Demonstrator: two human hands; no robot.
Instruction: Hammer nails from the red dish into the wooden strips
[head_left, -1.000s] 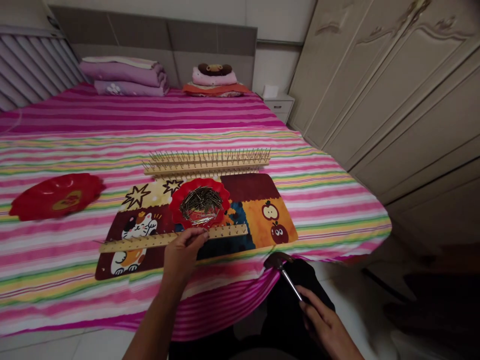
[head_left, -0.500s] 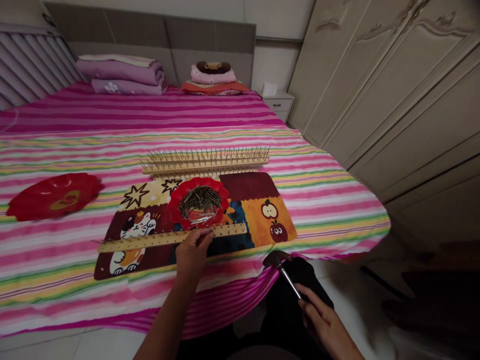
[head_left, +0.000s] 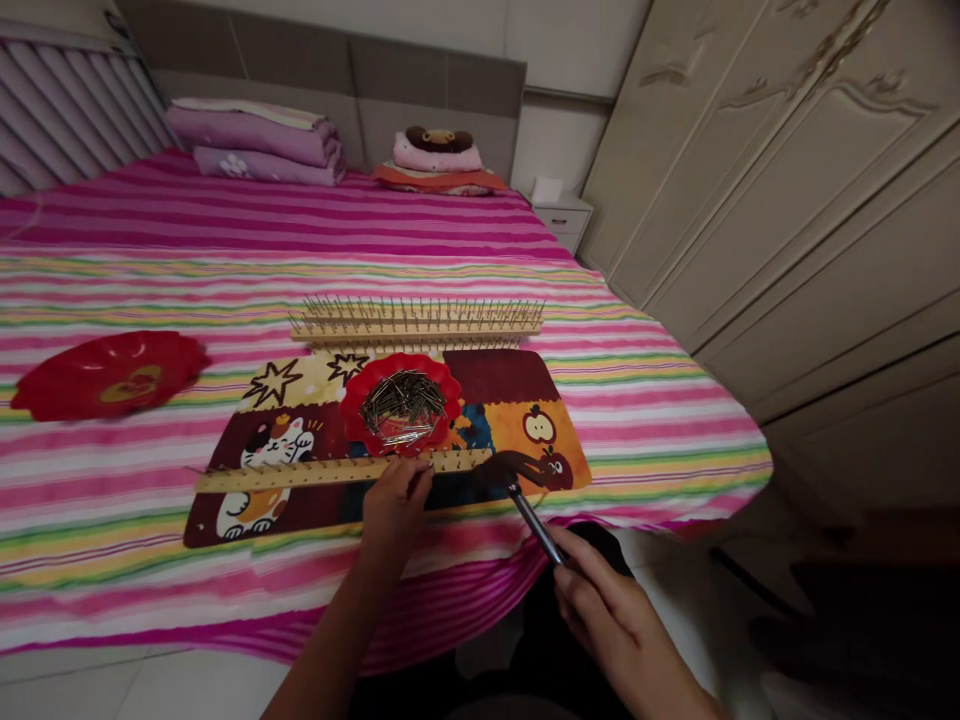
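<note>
1. From where I stand, the left hand [head_left: 394,508] is at the wooden strip [head_left: 277,475], thumb and forefinger drawn narrow near its front edge; I can't tell whether they pinch a nail.
2. The right hand [head_left: 600,595] is closed round the handle of a hammer [head_left: 534,522], whose dark, blurred head hangs by the strip's right end; whether it touches, I can't make out.
3. The strip lies lengthwise across a patchwork mat [head_left: 510,375] printed with a cat and apples, a row of nails standing along it.
4. Just behind the strip, on the mat, sits a red scalloped bowl [head_left: 351,405] with a heap of loose nails [head_left: 405,400] in it.
5. Beyond the mat's far edge are more wooden strips [head_left: 420,335], bristling with upright nails.
6. Well off to the left, a red tray [head_left: 75,378] rests on the striped bed [head_left: 660,400].
7. Farther back, folded purple bedding [head_left: 255,145] lies near the headboard [head_left: 300,85], and a pale wardrobe [head_left: 750,220] stands along the right.
</note>
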